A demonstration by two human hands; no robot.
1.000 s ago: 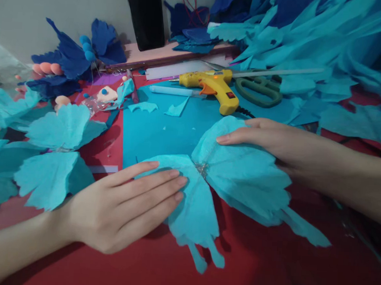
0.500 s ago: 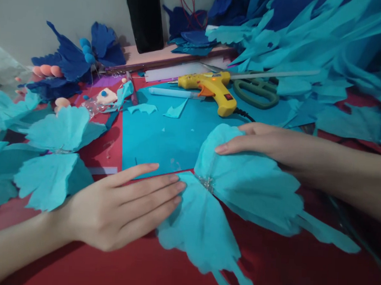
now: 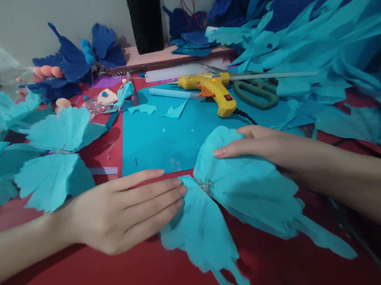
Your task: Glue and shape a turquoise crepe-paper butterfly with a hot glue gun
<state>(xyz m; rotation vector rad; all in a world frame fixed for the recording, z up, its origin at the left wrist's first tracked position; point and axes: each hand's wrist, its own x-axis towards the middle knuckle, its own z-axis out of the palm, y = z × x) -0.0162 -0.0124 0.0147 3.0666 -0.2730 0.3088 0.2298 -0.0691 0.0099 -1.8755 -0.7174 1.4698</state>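
A turquoise crepe-paper butterfly [image 3: 248,197] lies over the red tabletop, its wings gathered by wire at the middle and its tails pointing to the lower right. My right hand [image 3: 258,142] grips the upper wing, thumb on top and the other fingers hidden beneath. My left hand [image 3: 124,211] lies flat, fingers stretched out, with the fingertips resting on the left edge of the lower wing. Behind the butterfly is a blue sheet [image 3: 158,145] with small paper scraps on it.
A yellow glue gun [image 3: 213,88] with a glue stick lies at the back, beside green-handled scissors [image 3: 258,93]. More turquoise butterflies [image 3: 57,151] sit at left. Dark blue butterflies [image 3: 73,58] lean by the wall, near a black phone [image 3: 146,19]. Turquoise paper [image 3: 312,46] is heaped at right.
The butterfly and both hands have shifted very slightly downward in view. My grip on the upper wing and my flat left hand look the same.
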